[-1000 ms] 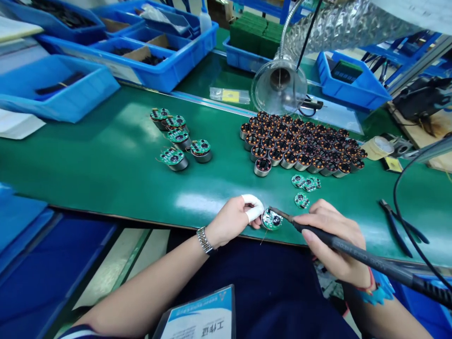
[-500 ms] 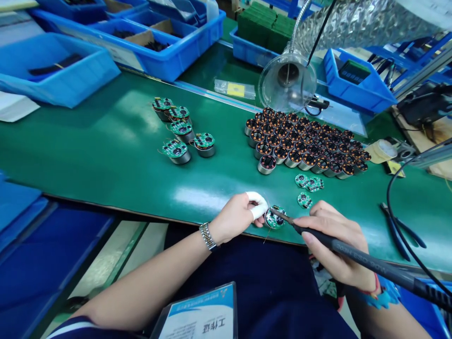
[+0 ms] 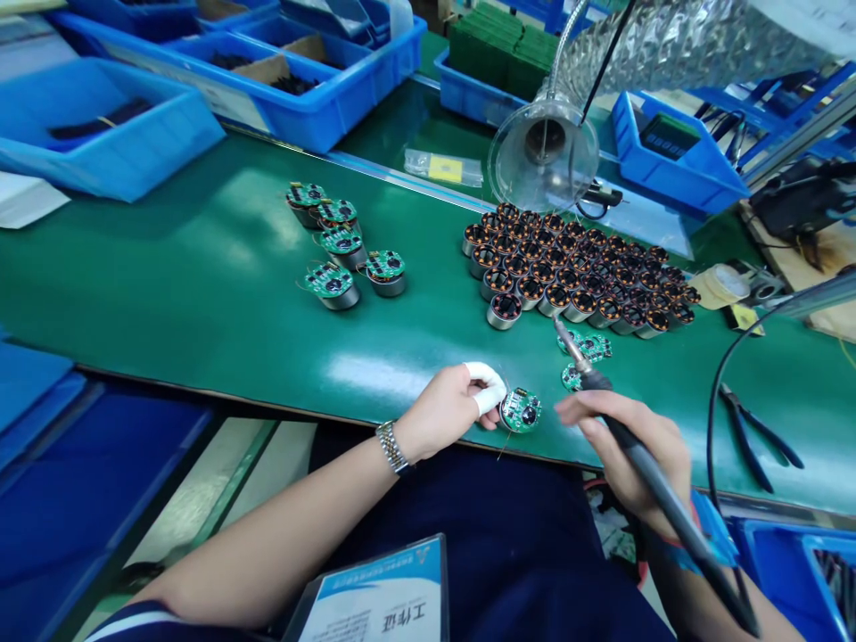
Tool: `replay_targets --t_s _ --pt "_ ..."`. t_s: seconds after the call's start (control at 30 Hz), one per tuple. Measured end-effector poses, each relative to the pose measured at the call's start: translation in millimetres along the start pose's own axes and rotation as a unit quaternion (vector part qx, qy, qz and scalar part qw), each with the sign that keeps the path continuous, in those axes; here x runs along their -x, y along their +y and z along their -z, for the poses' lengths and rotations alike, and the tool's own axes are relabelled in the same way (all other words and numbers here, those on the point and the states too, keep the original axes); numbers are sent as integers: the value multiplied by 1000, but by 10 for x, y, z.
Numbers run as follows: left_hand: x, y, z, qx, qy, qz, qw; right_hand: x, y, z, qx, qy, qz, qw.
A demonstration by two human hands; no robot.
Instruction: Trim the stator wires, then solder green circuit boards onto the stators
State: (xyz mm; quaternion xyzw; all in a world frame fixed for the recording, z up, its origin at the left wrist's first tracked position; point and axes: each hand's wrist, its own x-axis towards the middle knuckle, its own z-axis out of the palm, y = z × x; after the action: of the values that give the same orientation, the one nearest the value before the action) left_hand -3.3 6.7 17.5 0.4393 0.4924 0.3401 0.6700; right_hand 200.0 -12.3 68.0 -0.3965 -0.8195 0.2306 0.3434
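My left hand (image 3: 465, 397), with white covers on thumb and forefinger, is closed at the left side of a small motor with a round green circuit board (image 3: 521, 410) on top. Its fingertips touch the edge; thin wires stick out there. In my right hand (image 3: 635, 450) is a soldering iron (image 3: 602, 383), held like a pen, its tip up and away from that board. Below the iron lie several loose round circuit boards (image 3: 594, 346), partly covered by it. A tight group of bare motor stators (image 3: 555, 267) with copper windings stands just beyond.
Several motors with boards fitted (image 3: 341, 241) stand on the green bench (image 3: 201, 294) at left. Pliers (image 3: 753, 437) lie at right near the iron's cable. A clear fume hood (image 3: 545, 160) hangs above the stators. Blue bins (image 3: 321, 116) line the back.
My right hand has lifted the soldering iron off the board and swung its tip up and to the right. My left hand has stayed at the motor.
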Motion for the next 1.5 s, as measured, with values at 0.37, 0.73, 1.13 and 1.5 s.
replay_targets --t_s 0.37,0.73,1.13,1.5 --pt "62 -20 19 28 -5 16 999 55 293 -408 -7 -77 -1 997" --pt "57 -22 78 -29 35 17 999 -29 386 -226 -60 -145 15 988" --pt "-89 83 86 -54 -106 -111 987 -26 372 -172 -88 -138 -7 987" --pt "-14 48 143 -187 -90 -135 969 -70 382 -173 -97 -148 1 984"
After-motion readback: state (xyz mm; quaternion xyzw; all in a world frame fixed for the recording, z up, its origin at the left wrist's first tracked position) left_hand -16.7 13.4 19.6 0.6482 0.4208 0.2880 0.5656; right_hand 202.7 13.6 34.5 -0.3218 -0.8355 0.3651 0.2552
